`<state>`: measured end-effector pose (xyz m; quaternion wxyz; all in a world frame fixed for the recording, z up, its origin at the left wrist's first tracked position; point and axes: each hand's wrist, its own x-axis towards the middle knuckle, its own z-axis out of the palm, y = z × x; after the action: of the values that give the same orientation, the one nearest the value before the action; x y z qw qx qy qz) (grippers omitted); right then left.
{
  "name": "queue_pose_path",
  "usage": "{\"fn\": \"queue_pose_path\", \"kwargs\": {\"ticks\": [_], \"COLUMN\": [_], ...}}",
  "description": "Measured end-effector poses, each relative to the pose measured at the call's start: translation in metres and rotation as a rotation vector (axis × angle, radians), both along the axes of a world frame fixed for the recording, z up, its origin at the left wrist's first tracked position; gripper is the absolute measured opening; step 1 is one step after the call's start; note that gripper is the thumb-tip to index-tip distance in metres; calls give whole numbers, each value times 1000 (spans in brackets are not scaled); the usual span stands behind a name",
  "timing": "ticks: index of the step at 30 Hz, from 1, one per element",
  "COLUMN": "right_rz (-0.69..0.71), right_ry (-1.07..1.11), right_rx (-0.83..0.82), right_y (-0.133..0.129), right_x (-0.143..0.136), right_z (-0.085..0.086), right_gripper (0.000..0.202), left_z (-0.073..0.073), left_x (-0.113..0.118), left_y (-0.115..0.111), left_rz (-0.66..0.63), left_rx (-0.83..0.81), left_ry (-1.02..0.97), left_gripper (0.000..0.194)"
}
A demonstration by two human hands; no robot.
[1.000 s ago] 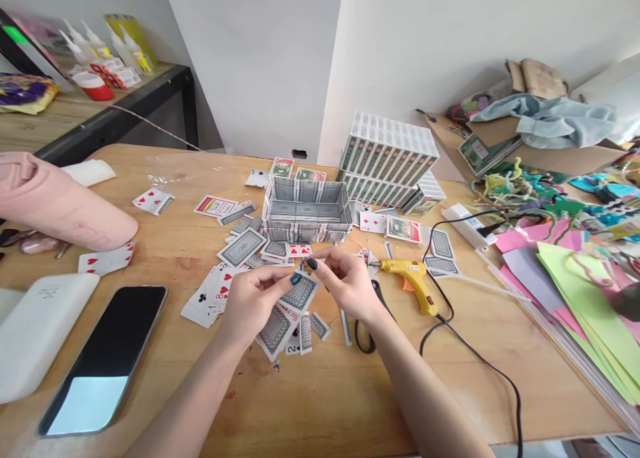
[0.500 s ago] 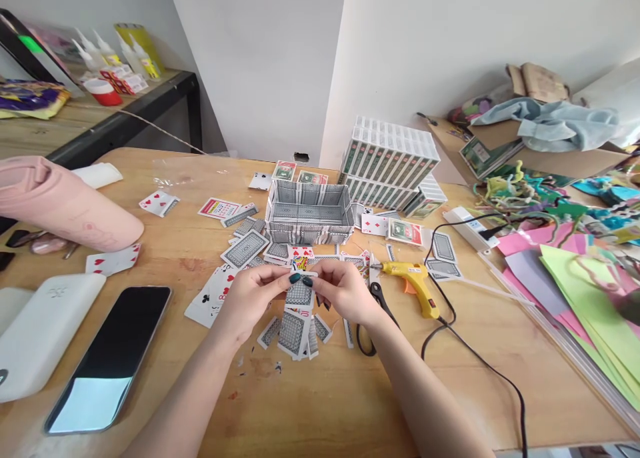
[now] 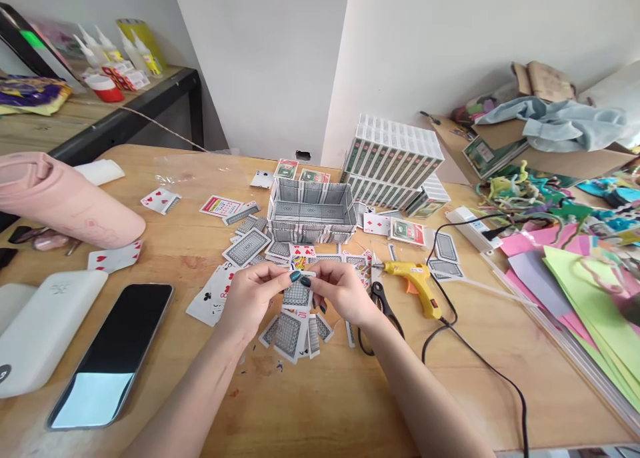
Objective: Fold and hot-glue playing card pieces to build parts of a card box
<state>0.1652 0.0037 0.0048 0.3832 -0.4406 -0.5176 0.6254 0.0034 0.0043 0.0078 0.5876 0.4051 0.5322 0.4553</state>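
Note:
A playing card (image 3: pixel 297 295) with a grey patterned back is pinched at its top edge by both hands, thumbs side by side. My left hand (image 3: pixel 257 295) grips it from the left, my right hand (image 3: pixel 343 291) from the right; both are closed. Just beyond stands an open rectangular box (image 3: pixel 313 231) built from playing cards. Loose and cut cards (image 3: pixel 290 335) lie beneath and in front of the hands. By my right hand rest black-handled scissors (image 3: pixel 383 311) and a yellow hot glue gun (image 3: pixel 415 281).
Stacked card decks (image 3: pixel 393 155) stand behind the box to the right. The glue gun's black cable (image 3: pixel 480 351) crosses the table to a white power strip (image 3: pixel 473 228). A phone (image 3: pixel 113 351), a white power bank (image 3: pixel 53 331) and a pink roll (image 3: pixel 75 201) lie left. Coloured paper (image 3: pixel 585 311) lies right.
Both hands keep their pinch on the card with almost no movement. The whole view has shifted very slightly.

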Motion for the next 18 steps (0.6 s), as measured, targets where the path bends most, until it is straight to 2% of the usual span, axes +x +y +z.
{"fn": "queue_pose_path", "kwargs": {"ticks": [4, 7, 11, 18], "right_rz": [-49, -135, -192, -176], "right_ry": [5, 66, 174, 150], "right_rx": [23, 33, 32, -10], "right_y": [3, 7, 9, 7], "right_x": [5, 8, 8, 6], "right_z": [0, -1, -2, -2], "right_gripper": [29, 28, 24, 26], "left_z": [-2, 1, 5, 5], "left_x": [1, -3, -8, -6], "left_y": [-1, 0, 0, -1], "left_rz": [-13, -107, -256, -211], "left_rx": [32, 28, 36, 23], "left_ry": [74, 73, 133, 171], "left_gripper": [27, 36, 32, 25]}}
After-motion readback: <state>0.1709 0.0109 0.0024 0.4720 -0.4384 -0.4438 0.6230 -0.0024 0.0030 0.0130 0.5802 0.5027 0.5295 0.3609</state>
